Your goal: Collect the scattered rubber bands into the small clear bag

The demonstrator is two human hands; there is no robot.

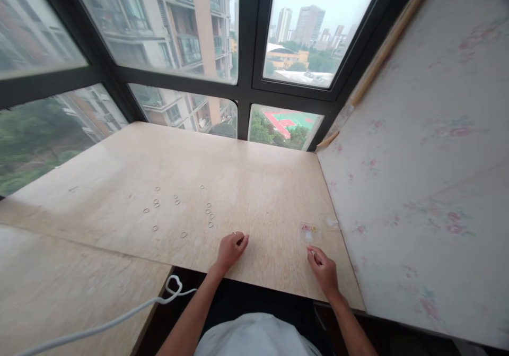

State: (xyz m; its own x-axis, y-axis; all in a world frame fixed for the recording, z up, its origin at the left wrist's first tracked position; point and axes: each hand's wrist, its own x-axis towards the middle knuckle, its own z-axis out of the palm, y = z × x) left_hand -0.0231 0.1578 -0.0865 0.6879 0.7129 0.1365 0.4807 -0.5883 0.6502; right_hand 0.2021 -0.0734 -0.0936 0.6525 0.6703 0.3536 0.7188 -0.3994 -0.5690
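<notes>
My left hand (pixel 231 250) rests on the beige stone sill near its front edge, fingers curled together; a thin ring-like thing shows at its fingers, and what it grips is too small to make out. Further right, my right hand (pixel 323 272) has its thumb and fingertips pinched together, and whatever is between them is too small to tell. Just beyond its fingertips lies a small clear plastic box (pixel 308 233) with pink and yellow bits inside. Several thin rings (pixel 183 234) lie scattered on the sill to the left of my left hand.
A small clear plastic piece (pixel 332 222) lies by the right wall. Dark-framed windows (pixel 244 90) stand behind the sill (pixel 270 175). A white cable (pixel 119 319) crosses the lower left. Flower-patterned wallpaper (pixel 429 197) covers the wall at right.
</notes>
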